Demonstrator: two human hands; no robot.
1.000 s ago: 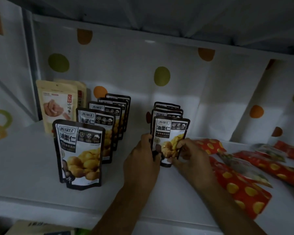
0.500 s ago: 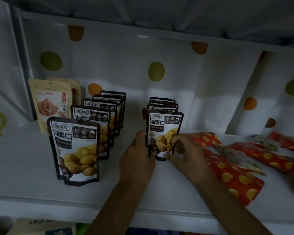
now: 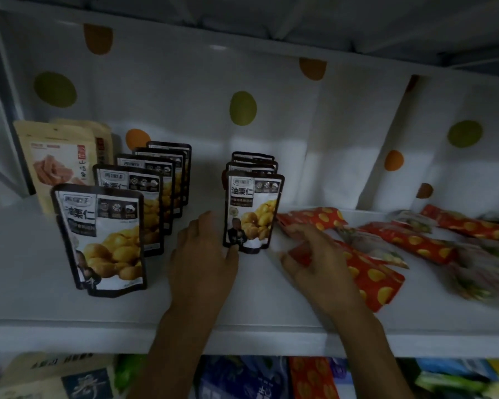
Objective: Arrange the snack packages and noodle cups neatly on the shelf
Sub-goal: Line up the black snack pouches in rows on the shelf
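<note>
Well, the step looked like squaring the black foil chestnut pouch (image 3: 252,214), upright at front of the 2nd row on the white shelf (image 3: 242,326). Your L hand (image 3: 205,251) lay loose, thumb touching its corner. Your R hand (image 3: 314,254) was spread over the red yellow-dotted packs (image 3: 369,277); next you'd prob. need to grip one.

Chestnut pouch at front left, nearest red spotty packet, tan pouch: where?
Front left chestnut pouch (image 3: 104,240): head view, front face.
Nearest red spotty packet (image 3: 380,283): head view, top side.
Tan pouch (image 3: 55,162): head view, front panel.
</note>
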